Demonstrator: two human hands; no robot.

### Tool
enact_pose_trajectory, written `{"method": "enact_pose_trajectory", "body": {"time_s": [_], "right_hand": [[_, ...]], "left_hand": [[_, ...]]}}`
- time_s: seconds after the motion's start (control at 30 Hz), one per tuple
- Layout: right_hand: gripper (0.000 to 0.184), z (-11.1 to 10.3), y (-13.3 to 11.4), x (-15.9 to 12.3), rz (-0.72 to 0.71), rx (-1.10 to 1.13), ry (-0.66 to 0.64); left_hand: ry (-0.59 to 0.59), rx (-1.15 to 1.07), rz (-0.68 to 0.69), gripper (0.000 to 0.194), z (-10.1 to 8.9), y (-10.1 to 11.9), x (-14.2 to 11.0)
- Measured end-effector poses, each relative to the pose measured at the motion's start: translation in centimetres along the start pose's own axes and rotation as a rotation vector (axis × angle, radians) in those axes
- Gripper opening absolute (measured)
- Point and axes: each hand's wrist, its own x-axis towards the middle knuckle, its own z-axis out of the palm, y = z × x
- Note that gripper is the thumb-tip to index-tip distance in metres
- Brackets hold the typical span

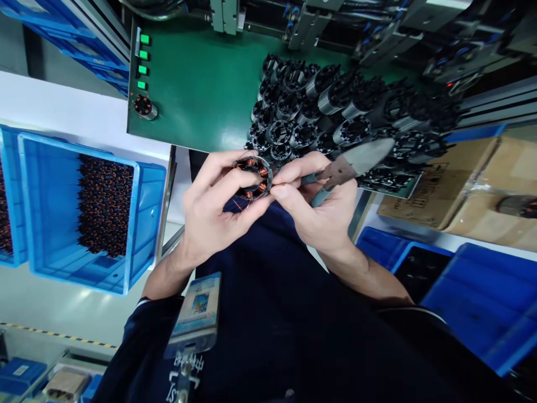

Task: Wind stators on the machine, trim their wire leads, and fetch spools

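Here, the left hand [212, 207] pinches a copper-wound black stator [251, 178] between its fingers; the right hand [325, 211] wraps its fingers around blue-handled steel cutters [350, 168].

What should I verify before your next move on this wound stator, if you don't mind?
1. Wound stator held securely in the left hand: ok.
2. Cutters gripped by their handles in the right hand: ok.
3. Loose copper wire end below the stator tucked away: not ok, it sticks out.
4. Windings free of damage: cannot tell, too small to see.
5. Finished stators in the blue crate in tidy rows: ok.
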Motion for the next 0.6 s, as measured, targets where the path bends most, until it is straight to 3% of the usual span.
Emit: {"method": "enact_pose_trajectory", "body": {"time_s": [0.1,0.2,0.33,0.47,0.6], "right_hand": [[0.035,-1.0,-0.6,0.4,0.14,0.075,-0.136],[0.043,-1.8,-0.9,0.6,0.31,0.312,-0.318],[0.047,-2.5,-1.6,0.1,0.439,0.66,-0.483],[0.042,-2.6,-2.3,-0.4,0.428,0.701,-0.442],[0.039,-2.7,-1.7,-0.5,0.368,0.491,-0.339]], "left_hand": [[0.106,0.065,0.063,0.016,0.2,-1.6,0.0],[0.162,0.079,-0.055,0.032,0.3,-3.2,0.0],[0.198,-0.147,-0.105,0.039,0.9,-3.6,-0.4],[0.164,-0.526,-0.291,0.039,1.9,-2.7,-1.9],[0.147,-0.711,-0.421,0.055,2.6,-2.3,-2.9]]}}
